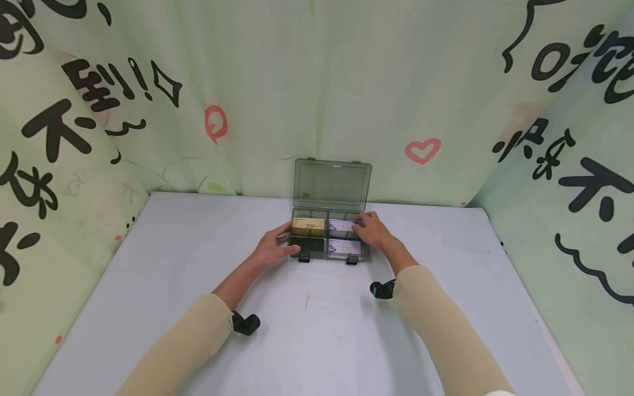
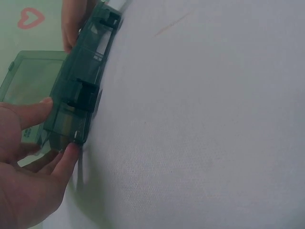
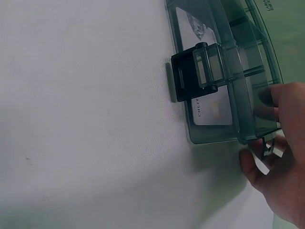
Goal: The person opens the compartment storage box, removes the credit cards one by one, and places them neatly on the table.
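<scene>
A grey-green transparent plastic storage box (image 1: 327, 246) lies on the table, its hinged lid (image 1: 332, 184) raised behind it. Inside are a yellow small box (image 1: 308, 226) at back left, a black item (image 1: 308, 244) at front left, and white-and-purple small boxes (image 1: 344, 247) in both right compartments. My left hand (image 1: 277, 246) grips the storage box's left end, thumb over the front rim and fingers along the outer side, also seen in the left wrist view. At the right end, my right hand (image 1: 372, 230) pinches the side wall; some fingertips show through the plastic.
The white table (image 1: 317, 330) extends around the storage box. Curtains with black writing and pink hearts (image 1: 422, 150) hang behind and at both sides. Two black latches (image 1: 352, 260) stick out from the storage box's front. Black wrist cameras (image 1: 246, 324) sit below both wrists.
</scene>
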Available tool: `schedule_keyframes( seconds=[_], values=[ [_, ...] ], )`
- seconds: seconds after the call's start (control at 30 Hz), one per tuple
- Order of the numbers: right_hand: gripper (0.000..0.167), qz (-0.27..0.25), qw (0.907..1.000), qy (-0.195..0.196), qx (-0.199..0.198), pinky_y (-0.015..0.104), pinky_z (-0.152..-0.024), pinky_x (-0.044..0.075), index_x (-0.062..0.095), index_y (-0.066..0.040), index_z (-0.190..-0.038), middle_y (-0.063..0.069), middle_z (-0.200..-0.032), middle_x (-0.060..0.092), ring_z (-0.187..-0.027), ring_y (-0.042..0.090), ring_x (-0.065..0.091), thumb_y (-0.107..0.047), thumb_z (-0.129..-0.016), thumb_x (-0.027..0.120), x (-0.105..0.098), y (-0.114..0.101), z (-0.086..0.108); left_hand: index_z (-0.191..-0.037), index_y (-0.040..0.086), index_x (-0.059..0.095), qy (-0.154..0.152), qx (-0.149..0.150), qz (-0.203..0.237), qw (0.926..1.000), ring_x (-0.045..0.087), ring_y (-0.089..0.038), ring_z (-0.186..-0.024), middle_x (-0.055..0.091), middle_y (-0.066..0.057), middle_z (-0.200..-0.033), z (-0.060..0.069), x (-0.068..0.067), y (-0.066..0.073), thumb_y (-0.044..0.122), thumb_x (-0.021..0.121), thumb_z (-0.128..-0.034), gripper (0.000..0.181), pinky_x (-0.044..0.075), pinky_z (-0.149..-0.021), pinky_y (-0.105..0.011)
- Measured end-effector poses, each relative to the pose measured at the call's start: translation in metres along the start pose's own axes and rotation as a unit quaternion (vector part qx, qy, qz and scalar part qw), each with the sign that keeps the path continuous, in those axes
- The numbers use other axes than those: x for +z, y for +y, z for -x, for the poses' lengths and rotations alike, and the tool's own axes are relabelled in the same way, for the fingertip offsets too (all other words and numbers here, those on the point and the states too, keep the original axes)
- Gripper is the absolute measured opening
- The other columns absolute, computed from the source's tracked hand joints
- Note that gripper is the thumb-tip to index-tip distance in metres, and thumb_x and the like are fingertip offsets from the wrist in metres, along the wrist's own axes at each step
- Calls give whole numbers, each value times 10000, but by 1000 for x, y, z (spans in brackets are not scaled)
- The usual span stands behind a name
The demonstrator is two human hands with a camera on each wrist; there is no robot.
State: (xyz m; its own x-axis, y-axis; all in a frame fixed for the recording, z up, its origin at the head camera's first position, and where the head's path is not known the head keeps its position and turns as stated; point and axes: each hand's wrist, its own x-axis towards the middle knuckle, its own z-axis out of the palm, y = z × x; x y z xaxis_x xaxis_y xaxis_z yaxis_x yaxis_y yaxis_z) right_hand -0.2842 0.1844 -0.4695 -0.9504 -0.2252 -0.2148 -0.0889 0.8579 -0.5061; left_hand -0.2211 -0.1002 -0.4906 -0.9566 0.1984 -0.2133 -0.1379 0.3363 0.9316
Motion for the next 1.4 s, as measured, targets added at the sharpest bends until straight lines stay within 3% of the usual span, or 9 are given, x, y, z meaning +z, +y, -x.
schedule_keyframes(
  seconds=[0.23,0.43,0.67,0.93,1.4],
  values=[
    [383,-21,9994,220,-280,532,-1112,345,496,35,-1275,295,-1389,393,-1291,426,431,-231,-1000,495,2,3,-2,-1535,171,288,19,-78,23,10000,385,-292,-1417,345,-73,-1567,2,1,2,139,713,-878,784,363,-1139,-446],
    [354,-426,9976,413,-363,507,-1046,387,449,23,-1230,245,-1273,491,-1191,356,472,-208,-982,550,6,7,-4,-1534,163,292,53,-105,13,9999,389,-291,-1415,350,-73,-1564,3,2,3,136,713,-877,781,362,-1140,-439],
    [322,-804,9949,534,-308,486,-953,396,400,-1,-1147,209,-1167,484,-1078,321,452,-229,-982,556,7,10,-1,-1536,171,286,38,-75,101,9999,375,-289,-1423,356,-71,-1561,4,4,4,128,709,-879,782,361,-1141,-440],
    [322,-299,9985,377,-265,534,-1090,351,520,38,-1133,261,-1406,409,-1304,395,419,-243,-985,471,5,11,3,-1539,181,276,-13,-74,153,9999,348,-292,-1437,343,-77,-1567,7,4,6,124,691,-895,768,370,-1135,-453],
    [216,-668,9954,452,-515,547,-1077,350,515,27,-1113,272,-1365,433,-1281,394,425,-150,-1008,451,3,12,7,-1539,195,276,-16,-148,113,9998,343,-285,-1441,341,-70,-1568,4,3,4,139,690,-899,764,377,-1130,-461]
  ],
)
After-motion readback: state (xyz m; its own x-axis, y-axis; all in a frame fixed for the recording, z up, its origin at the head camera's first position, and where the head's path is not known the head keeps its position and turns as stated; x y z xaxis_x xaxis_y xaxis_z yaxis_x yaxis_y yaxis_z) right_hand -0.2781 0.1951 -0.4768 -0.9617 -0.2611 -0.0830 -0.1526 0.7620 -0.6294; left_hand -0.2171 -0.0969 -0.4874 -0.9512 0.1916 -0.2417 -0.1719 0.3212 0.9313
